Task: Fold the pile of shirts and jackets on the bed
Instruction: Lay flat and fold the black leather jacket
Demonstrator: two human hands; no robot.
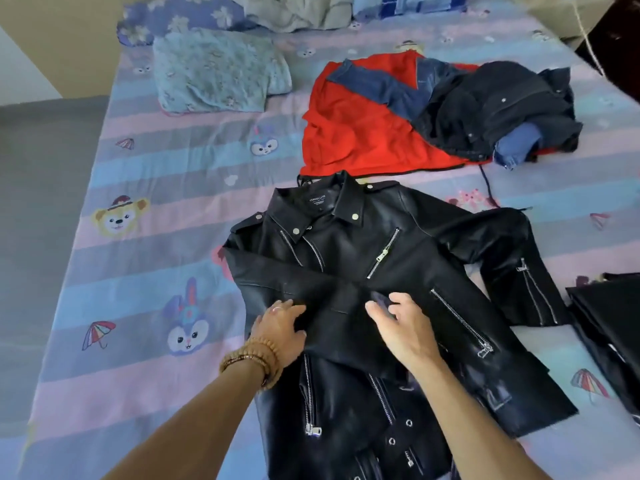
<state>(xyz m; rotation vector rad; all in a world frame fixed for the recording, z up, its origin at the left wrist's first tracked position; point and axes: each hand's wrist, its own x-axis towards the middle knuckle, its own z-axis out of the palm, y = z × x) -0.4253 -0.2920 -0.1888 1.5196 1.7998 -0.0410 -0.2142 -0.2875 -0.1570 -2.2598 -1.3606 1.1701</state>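
Observation:
A black leather jacket with silver zips lies front-up on the bed, collar away from me. Its left sleeve is folded across the chest; the right sleeve stretches out to the right. My left hand, with bead bracelets at the wrist, rests flat on the folded sleeve. My right hand hovers over or touches the sleeve's cuff, fingers loosely spread. Beyond the jacket lies a pile of clothes: a red garment, a blue denim piece and a dark jacket.
The bed sheet is striped pink and blue with cartoon animals. A teal pillow and bedding lie at the head. Folded black clothing sits at the right edge. Grey floor runs along the bed's left side.

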